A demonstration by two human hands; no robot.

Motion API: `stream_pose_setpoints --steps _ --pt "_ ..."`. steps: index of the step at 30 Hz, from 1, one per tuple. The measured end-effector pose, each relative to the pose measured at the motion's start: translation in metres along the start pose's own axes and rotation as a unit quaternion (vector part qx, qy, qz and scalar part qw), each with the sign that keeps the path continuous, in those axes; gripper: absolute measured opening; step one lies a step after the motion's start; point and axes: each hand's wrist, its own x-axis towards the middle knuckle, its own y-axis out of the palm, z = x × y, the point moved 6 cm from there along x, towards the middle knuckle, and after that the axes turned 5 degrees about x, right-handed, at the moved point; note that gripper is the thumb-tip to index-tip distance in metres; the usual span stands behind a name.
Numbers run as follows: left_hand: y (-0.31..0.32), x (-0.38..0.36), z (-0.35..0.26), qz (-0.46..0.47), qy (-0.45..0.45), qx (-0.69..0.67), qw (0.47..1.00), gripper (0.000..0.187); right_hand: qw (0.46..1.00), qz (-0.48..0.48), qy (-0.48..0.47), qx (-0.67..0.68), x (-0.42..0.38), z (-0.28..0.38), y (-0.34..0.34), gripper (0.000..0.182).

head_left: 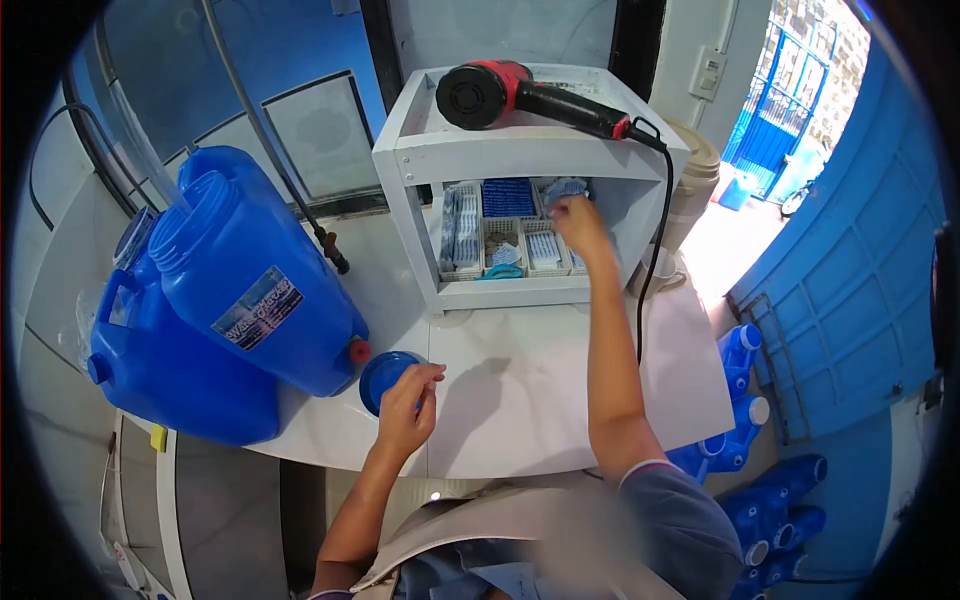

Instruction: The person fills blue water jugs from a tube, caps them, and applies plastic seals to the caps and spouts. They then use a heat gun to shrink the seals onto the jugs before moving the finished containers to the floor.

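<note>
My right hand (578, 228) reaches into the lower opening of a small white shelf unit (520, 292). Its fingers are pinched at a bluish-white bundle (566, 188) in the back right basket compartment; what they grip, if anything, is hidden. Around it, white baskets (500, 228) hold stacks of blue-and-white strips (542, 250), a dark blue stack (507, 197) and a teal item (503, 271). Over the counter hovers my left hand (406, 405), fingers loosely bent, thumb apart, nothing visible in it. A round blue cap (383, 378) lies just beside and partly behind that hand.
Large blue water containers (255, 270) crowd the counter's left side, one with a red-tipped tap (359, 351). A red-and-black heat gun (530, 95) rests atop the shelf; its cord (655, 250) hangs down the right. More blue containers (745, 430) stand on the floor at right.
</note>
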Motion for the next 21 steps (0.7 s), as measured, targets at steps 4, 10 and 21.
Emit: stream_pose_setpoints --steps 4,10,21 --pt "0.001 0.009 0.002 0.011 -0.021 0.01 1.0 0.03 0.97 -0.06 -0.014 -0.235 0.053 -0.082 0.038 0.017" --pt "-0.005 0.002 0.017 0.012 -0.069 0.018 0.997 0.027 0.913 0.123 0.038 -0.387 0.08 -0.136 0.073 0.023" --pt "-0.004 0.022 0.012 -0.022 -0.083 0.002 0.996 0.017 0.977 -0.212 -0.001 0.008 0.05 -0.087 0.02 0.019"
